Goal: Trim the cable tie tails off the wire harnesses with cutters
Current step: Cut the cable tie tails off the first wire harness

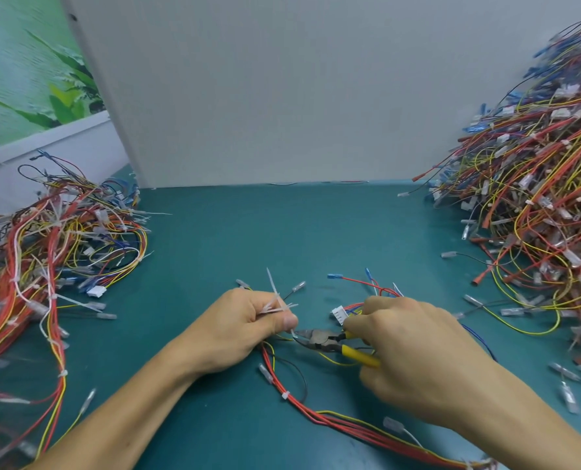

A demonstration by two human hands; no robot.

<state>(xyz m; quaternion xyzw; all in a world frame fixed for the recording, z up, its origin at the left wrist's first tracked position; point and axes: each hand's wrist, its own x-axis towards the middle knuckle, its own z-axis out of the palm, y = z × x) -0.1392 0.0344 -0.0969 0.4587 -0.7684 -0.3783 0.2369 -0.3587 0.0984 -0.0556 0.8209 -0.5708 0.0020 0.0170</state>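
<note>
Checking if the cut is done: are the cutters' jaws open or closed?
Open: the cutters in the right hand show two blades spread apart, tips at a white tie tail of the wire harness in the left hand.

Bright, even, diffuse light fills the scene; its source is out of view. The table (214, 249) shows only weak, soft-edged shadows under the left hand (245, 329) and right hand (414, 354), and no glare. The white panel (282, 96) along the table's far edge is flatly lit. The middle is sharpest: the cutters (319, 339) and harness (284, 393) read crisply, though the right hand is slightly smeared. Wide-angle distortion bows the table's far edge and tilts the panel's left side. The left pile (61, 239) blurs heavily toward the near left corner; the right pile (536, 181) softens at the right edge. The poster (27, 79) is soft.
</note>
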